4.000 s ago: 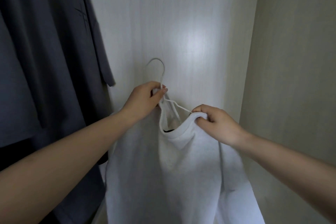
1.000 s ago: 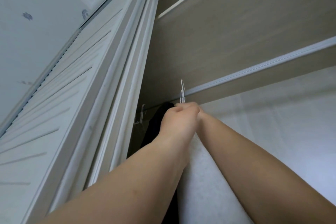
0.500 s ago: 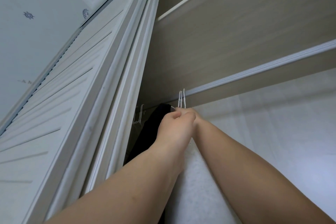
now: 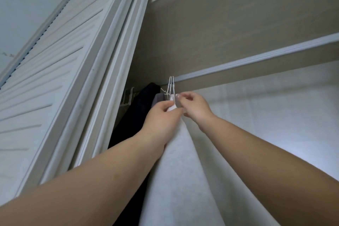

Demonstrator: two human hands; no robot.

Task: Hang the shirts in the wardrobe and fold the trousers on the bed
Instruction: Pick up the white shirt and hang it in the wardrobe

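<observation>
Reaching up into the wardrobe, both bare hands meet just under the pale metal hanging rail (image 4: 256,57), seen from below. The left hand (image 4: 161,117) pinches the bunched top of the white cotton shirt (image 4: 183,170) between thumb and curled fingers, right at the collar. The right hand (image 4: 194,105) sits just beside it, its thumb and forefinger closed in a pinch near the neck of the thin white wire hanger (image 4: 171,86); whether they nip the wire or the fabric cannot be told, because the spot is small and partly hidden.

The hanger's hook stands over the rail, together with other white hooks pressed close against it. The white shirt hangs down from the hands between the two forearms and falls toward the bottom edge of the view.

Left of it on the same rail hang a grey garment (image 4: 158,100) and a black garment (image 4: 139,113), touching each other, and further left a few bare white wire hangers (image 4: 128,96). A white louvred wardrobe door (image 4: 55,71) fills the left side, and a beige wooden shelf panel (image 4: 229,24) runs above the rail.
</observation>
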